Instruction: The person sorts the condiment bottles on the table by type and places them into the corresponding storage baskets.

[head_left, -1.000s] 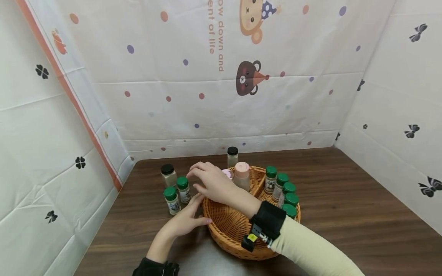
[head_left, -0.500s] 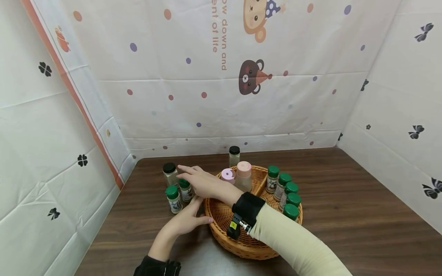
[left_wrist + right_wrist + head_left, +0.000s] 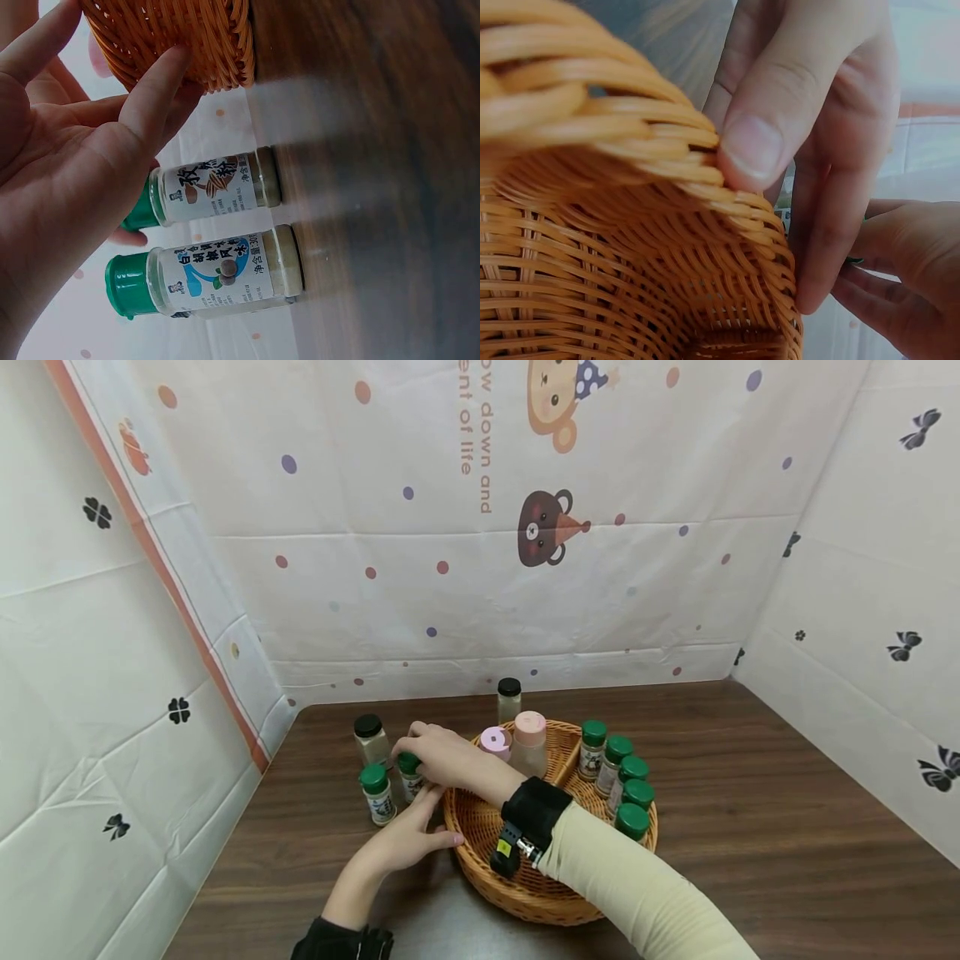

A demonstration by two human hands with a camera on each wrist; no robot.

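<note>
My right hand (image 3: 452,757) reaches over the wicker basket (image 3: 495,893) and grips the green cap of a small spice jar (image 3: 412,783) standing left of the basket. In the left wrist view, fingers show around this jar's cap, above its labelled body (image 3: 210,187). My left hand (image 3: 401,839) lies against the basket's near-left side, its thumb on the rim and its straight fingers along the outer wall. A second green-capped jar (image 3: 377,795) stands left of the gripped one. Behind them is a black-capped jar (image 3: 371,739).
Pink-capped (image 3: 530,747) and lilac-capped (image 3: 495,742) bottles stand in the basket's back section. Several green-capped jars (image 3: 619,764) line its right section, past a wicker divider. Another black-capped jar (image 3: 508,700) stands behind the basket. Printed cloth (image 3: 420,593) encloses the wooden table.
My right hand has moved left from over the basket, then lowered to the green-capped jar and taken its cap. That jar has shifted slightly right. My left hand stays at the basket.
</note>
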